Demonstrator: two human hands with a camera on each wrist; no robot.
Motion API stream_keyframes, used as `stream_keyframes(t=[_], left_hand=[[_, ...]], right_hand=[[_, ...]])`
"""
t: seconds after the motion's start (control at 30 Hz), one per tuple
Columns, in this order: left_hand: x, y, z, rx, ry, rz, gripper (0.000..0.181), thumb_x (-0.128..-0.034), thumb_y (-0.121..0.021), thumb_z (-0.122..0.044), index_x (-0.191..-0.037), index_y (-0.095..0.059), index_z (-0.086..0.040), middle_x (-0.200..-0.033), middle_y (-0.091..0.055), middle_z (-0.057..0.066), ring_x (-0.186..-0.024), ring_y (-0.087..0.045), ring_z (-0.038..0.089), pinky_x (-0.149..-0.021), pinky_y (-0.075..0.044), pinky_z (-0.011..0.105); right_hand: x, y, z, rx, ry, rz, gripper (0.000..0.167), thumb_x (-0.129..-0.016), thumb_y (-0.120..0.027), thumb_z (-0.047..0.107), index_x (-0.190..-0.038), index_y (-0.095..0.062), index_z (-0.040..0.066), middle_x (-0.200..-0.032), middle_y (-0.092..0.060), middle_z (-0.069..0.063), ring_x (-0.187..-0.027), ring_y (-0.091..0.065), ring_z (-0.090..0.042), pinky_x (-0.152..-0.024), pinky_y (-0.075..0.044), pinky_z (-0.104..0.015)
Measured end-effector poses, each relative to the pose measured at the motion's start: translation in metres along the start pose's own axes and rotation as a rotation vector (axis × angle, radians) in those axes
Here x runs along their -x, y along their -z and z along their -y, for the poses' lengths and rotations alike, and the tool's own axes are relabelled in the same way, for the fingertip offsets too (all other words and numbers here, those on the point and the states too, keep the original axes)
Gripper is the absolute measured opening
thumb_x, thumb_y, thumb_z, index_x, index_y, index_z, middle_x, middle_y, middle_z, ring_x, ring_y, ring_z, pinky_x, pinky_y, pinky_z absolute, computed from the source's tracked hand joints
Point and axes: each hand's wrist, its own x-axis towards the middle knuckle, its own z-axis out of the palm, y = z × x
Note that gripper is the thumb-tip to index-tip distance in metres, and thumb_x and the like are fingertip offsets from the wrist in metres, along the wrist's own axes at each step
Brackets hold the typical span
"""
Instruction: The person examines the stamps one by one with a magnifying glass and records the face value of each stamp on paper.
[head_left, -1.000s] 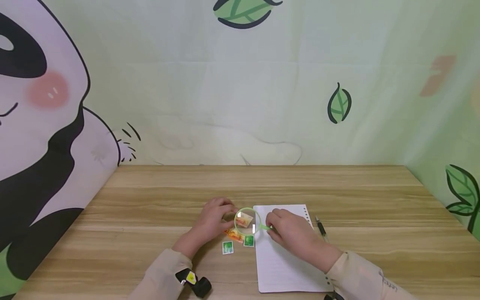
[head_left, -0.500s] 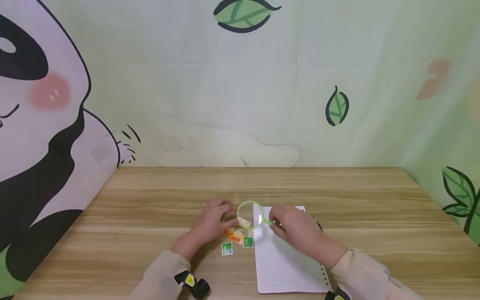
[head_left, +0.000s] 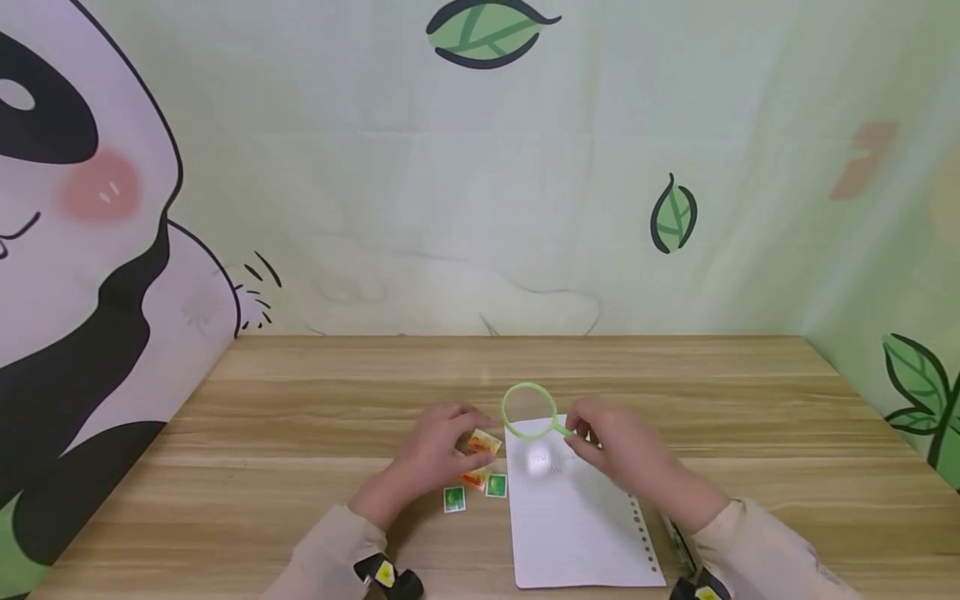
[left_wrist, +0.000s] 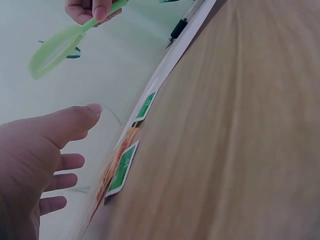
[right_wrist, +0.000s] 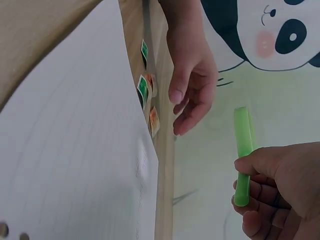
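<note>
My right hand (head_left: 618, 446) pinches the handle of a green-rimmed magnifying glass (head_left: 557, 423) between thumb and fingers, raised over the top left corner of a lined sheet of paper (head_left: 577, 533). In the right wrist view the magnifying glass (right_wrist: 243, 132) appears edge-on. Beside the sheet, my left hand (head_left: 435, 450) hovers with fingers loosely spread and nothing between them. Near its fingers lie two orange stamps, an upper one (head_left: 484, 442) and a lower one (head_left: 474, 478) partly covered by the thumb. Two green stamps lie closer, one (head_left: 497, 485) at the paper's edge, another (head_left: 454, 499) to its left.
Faint writing and a bright light spot show near the sheet's top; punched holes run down its right edge. A black-gripped pen (left_wrist: 178, 28) lies along that side, partly hidden by my right wrist in the head view. Behind the wooden table (head_left: 337, 375) hangs a panda-printed backdrop (head_left: 360, 167).
My right hand has moved right and slightly away with the magnifying glass, off the stamps. My left hand has shifted a little right and spread its fingers, uncovering more of the upper orange stamp.
</note>
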Motion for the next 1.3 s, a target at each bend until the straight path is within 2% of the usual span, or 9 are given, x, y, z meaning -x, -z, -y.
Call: stream_keyframes(t=[0.23, 0.47, 0.77, 1.0, 1.13, 1.3], left_hand=[[0.0, -0.003, -0.012, 0.01, -0.052, 0.056, 0.039, -0.0786, -0.077, -0.035, -0.113, -0.068, -0.018, -0.122, -0.063, 0.004, -0.117, -0.054, 0.029, -0.1, -0.044, 0.048], [0.003, -0.006, -0.026, -0.04, -0.106, 0.089, 0.045, -0.0751, -0.08, -0.037, -0.114, -0.067, -0.019, -0.121, -0.061, 0.004, -0.118, -0.052, 0.028, -0.103, -0.04, 0.048], [0.005, -0.01, -0.033, -0.064, -0.078, 0.154, 0.049, -0.0758, -0.078, -0.043, -0.118, -0.066, -0.02, -0.126, -0.06, 0.002, -0.124, -0.049, 0.025, -0.11, -0.034, 0.048], [0.006, -0.013, -0.035, -0.079, -0.064, 0.192, 0.052, -0.0747, -0.078, -0.045, -0.119, -0.065, -0.02, -0.126, -0.059, 0.001, -0.127, -0.048, 0.023, -0.112, -0.032, 0.05], [0.006, -0.013, -0.035, -0.088, -0.055, 0.204, 0.053, -0.0742, -0.078, -0.046, -0.118, -0.066, -0.019, -0.125, -0.06, 0.001, -0.126, -0.048, 0.023, -0.112, -0.032, 0.049], [0.006, -0.015, -0.033, -0.12, -0.077, 0.2, 0.051, -0.0734, -0.078, -0.047, -0.114, -0.067, -0.018, -0.122, -0.061, 0.0, -0.121, -0.05, 0.021, -0.11, -0.035, 0.046]], right_hand=[[0.01, 0.013, -0.014, -0.094, -0.089, -0.002, 0.008, -0.085, -0.068, 0.007, -0.086, -0.06, 0.009, -0.072, -0.055, 0.006, -0.065, -0.045, -0.003, -0.056, -0.041, -0.018], [0.021, 0.024, -0.03, -0.131, -0.2, 0.015, 0.005, -0.087, -0.066, 0.009, -0.089, -0.062, 0.007, -0.076, -0.058, 0.002, -0.069, -0.048, -0.008, -0.058, -0.043, -0.019], [0.036, 0.029, -0.052, -0.115, -0.207, -0.025, 0.008, -0.084, -0.069, 0.007, -0.083, -0.062, 0.008, -0.072, -0.057, 0.004, -0.064, -0.045, -0.003, -0.055, -0.041, -0.019], [0.051, 0.03, -0.068, -0.082, -0.263, -0.026, 0.008, -0.083, -0.07, 0.007, -0.084, -0.062, 0.008, -0.072, -0.058, 0.004, -0.066, -0.047, -0.003, -0.056, -0.042, -0.019], [0.061, 0.029, -0.078, -0.066, -0.282, -0.029, 0.008, -0.082, -0.071, 0.007, -0.084, -0.063, 0.007, -0.072, -0.058, 0.003, -0.065, -0.046, -0.002, -0.056, -0.043, -0.019], [0.073, 0.029, -0.091, -0.035, -0.309, -0.021, 0.009, -0.083, -0.071, 0.008, -0.081, -0.061, 0.009, -0.07, -0.056, 0.004, -0.063, -0.043, -0.001, -0.054, -0.04, -0.019]])
